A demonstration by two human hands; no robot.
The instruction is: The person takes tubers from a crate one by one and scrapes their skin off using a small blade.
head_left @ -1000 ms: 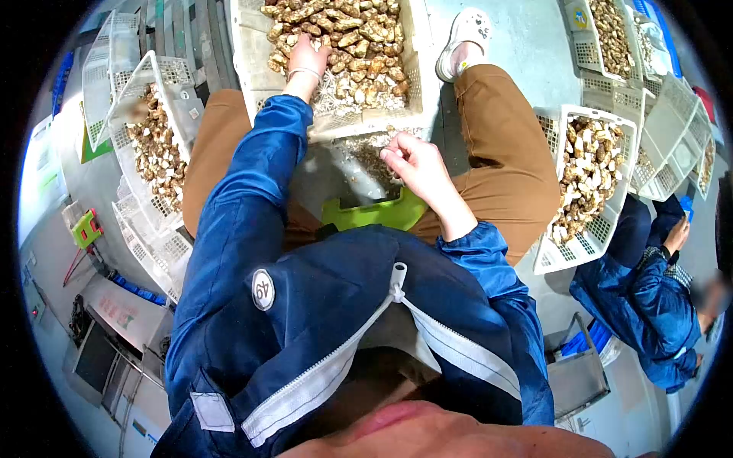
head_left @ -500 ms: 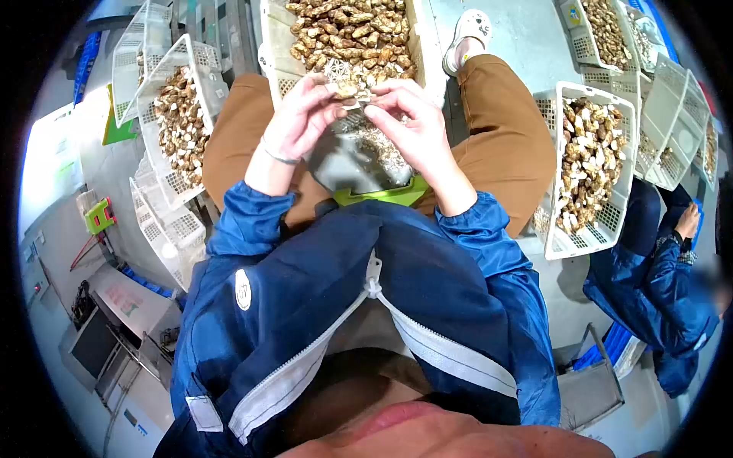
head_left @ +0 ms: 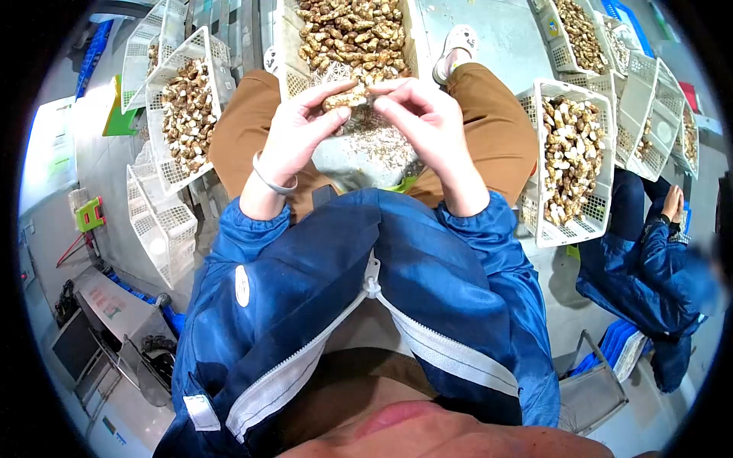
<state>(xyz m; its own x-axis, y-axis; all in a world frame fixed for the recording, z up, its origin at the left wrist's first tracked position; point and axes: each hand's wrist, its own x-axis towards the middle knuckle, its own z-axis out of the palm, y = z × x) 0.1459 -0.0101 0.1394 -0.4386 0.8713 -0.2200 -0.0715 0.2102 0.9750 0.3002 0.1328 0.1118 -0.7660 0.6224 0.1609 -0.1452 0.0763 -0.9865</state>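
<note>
My left hand (head_left: 299, 130) pinches a knobbly brown mushroom (head_left: 347, 98) between thumb and fingers, in front of a white crate. At the mushroom's right end is my right hand (head_left: 429, 122), its thumb and fingertips drawn together; whatever they hold is too small or hidden to make out. Below both hands, pale scraps (head_left: 378, 145) lie scattered on a surface between my knees, with a bit of green edge showing. Just beyond stands the white crate (head_left: 422, 57), filled with similar brown mushrooms (head_left: 351, 34).
Crates of pale-cut mushrooms stand at my left (head_left: 185, 114) and right (head_left: 571, 156). More white baskets (head_left: 650, 107) are at the far right. A co-worker in a blue jacket (head_left: 649, 267) sits on the right. A metal-framed chair (head_left: 126, 351) is at lower left.
The mushroom in my left hand now shows more fully, lying sideways. My right hand has shifted slightly right, and more scraps are visible below. The view has shifted a little.
</note>
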